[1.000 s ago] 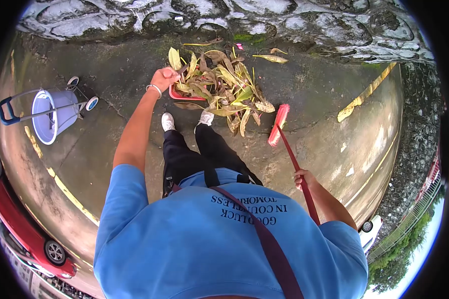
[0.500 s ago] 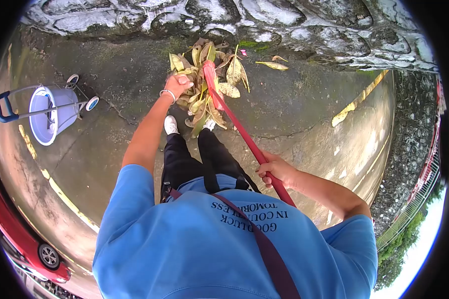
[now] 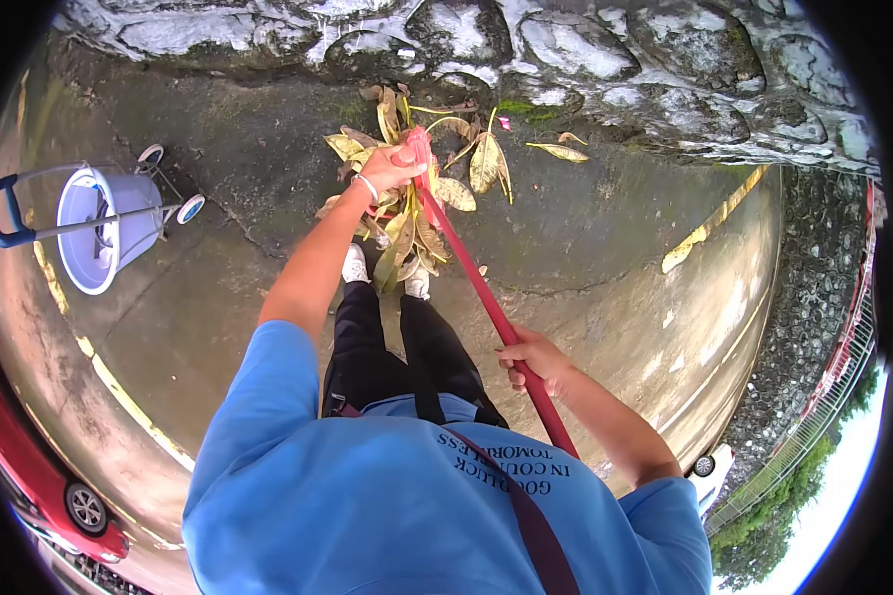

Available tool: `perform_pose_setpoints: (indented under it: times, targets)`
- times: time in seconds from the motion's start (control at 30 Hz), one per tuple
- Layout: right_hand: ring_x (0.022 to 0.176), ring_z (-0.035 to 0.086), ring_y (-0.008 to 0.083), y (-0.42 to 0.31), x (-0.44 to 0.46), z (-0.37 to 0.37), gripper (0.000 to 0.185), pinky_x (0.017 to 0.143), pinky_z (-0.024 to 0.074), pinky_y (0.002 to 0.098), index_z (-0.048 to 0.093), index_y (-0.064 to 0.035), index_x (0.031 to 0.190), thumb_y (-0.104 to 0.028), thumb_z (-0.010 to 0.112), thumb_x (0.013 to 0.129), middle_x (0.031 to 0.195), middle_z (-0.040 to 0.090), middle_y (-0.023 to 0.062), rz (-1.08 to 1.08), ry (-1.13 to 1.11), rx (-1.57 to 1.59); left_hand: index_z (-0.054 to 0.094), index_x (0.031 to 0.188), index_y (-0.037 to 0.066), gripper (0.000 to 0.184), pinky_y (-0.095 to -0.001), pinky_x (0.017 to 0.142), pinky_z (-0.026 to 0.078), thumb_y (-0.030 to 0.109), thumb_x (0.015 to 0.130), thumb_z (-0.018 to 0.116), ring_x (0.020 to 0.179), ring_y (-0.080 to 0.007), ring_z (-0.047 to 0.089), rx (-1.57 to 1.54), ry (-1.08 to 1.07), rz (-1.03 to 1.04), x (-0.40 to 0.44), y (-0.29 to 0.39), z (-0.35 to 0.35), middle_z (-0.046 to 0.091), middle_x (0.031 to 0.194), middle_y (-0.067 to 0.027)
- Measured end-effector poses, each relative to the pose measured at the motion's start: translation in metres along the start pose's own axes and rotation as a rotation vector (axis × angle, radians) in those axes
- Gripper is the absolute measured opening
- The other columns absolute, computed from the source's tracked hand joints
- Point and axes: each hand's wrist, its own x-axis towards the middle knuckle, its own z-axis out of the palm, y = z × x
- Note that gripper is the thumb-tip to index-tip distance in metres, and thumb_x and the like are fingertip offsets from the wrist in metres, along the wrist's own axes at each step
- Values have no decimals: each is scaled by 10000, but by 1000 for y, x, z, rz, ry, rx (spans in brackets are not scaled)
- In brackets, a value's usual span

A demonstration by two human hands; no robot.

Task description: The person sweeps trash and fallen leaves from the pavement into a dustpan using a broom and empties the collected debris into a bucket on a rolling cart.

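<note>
Red broom handle [image 3: 478,283] wrapped by right grip [image 3: 536,363]; left grip [image 3: 392,169] curled at broom head [image 3: 419,147], contents: cannot tell. Leaves [image 3: 454,194] around it, near pavement's [image 3: 585,223] stone wall [image 3: 575,55] edge. Judgement: short, low strokes suit.

Two hands [image 3: 536,363], two shoes [image 3: 355,264] and one broom [image 3: 480,288] are in view. Left: one bucket [image 3: 137,195], one red car [image 3: 32,436]; right: one white car [image 3: 706,486].

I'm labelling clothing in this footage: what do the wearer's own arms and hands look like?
The left hand and right hand are both ungloved. A thin white bracelet circles the left wrist; none shows on the right. Plain blue short fabric sleeves leave the forearms bare.
</note>
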Motion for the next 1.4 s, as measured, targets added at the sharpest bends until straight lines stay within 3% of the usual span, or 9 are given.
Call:
perform_pose_setpoints:
  times: [0.2,0.33,0.37,0.47,0.5,0.57,0.73,0.97,1.4]
  targets:
    - [333,410,131,17,-15,-11,685,308,351,259,242,-135,1296,-7,547,697,575,428,45,-74,133,-524,557,739,57,198,-210,538,419,148,673,720,587,-59,485,-277,162,147,-61,-19,4,537,674,32]
    - [382,508,166,46,-46,-29,765,351,413,290,172,-93,1318,21,544,660,640,507,104,-93,207,-885,509,675,77,200,-199,483,408,119,686,704,533,-70,493,-514,418,245,-128,-7,5,510,611,29]
    - [488,569,255,54,-54,-33,760,451,457,348,160,-73,1317,-24,547,664,699,545,168,-110,198,-971,498,662,85,196,-204,479,418,96,691,692,522,-75,504,-477,468,229,-143,-13,1,514,609,21]
    - [644,584,342,100,-50,-78,764,587,464,390,150,-70,1318,-93,559,674,773,557,238,-430,205,-1348,503,687,72,172,-243,530,467,86,702,673,572,-124,530,-560,585,355,-205,-12,10,537,695,-15]
    - [772,561,392,90,-75,-60,750,703,435,404,141,-70,1321,-150,549,697,823,548,284,-243,204,-1289,499,675,74,186,-241,523,463,107,699,681,574,-128,529,-561,618,383,-230,-4,17,537,698,-19]
    - [770,565,388,115,-54,-102,748,703,434,401,134,-76,1325,-158,546,706,817,551,282,-220,154,-1257,494,672,74,197,-241,523,463,121,699,683,577,-131,528,-577,725,470,-268,-1,26,536,696,-20]
    - [758,569,382,126,-57,-124,749,693,438,399,128,-82,1328,-157,545,711,806,555,276,-355,46,-1467,487,674,72,181,-226,470,442,68,702,667,538,-104,498,-644,933,742,-362,15,44,517,650,-12]
    - [741,574,373,124,-80,-125,749,679,443,396,119,-91,1332,-156,544,719,791,560,267,-529,-83,-1655,486,668,89,204,-204,420,377,141,706,680,468,-99,462,-529,1183,888,-492,55,69,501,615,1]
    - [710,585,357,106,-100,4,751,652,452,391,102,-107,1340,-154,542,733,763,570,251,-893,-426,-1778,497,713,99,237,-180,393,337,232,704,692,488,-54,411,-272,1520,980,-687,160,-17,452,586,17]
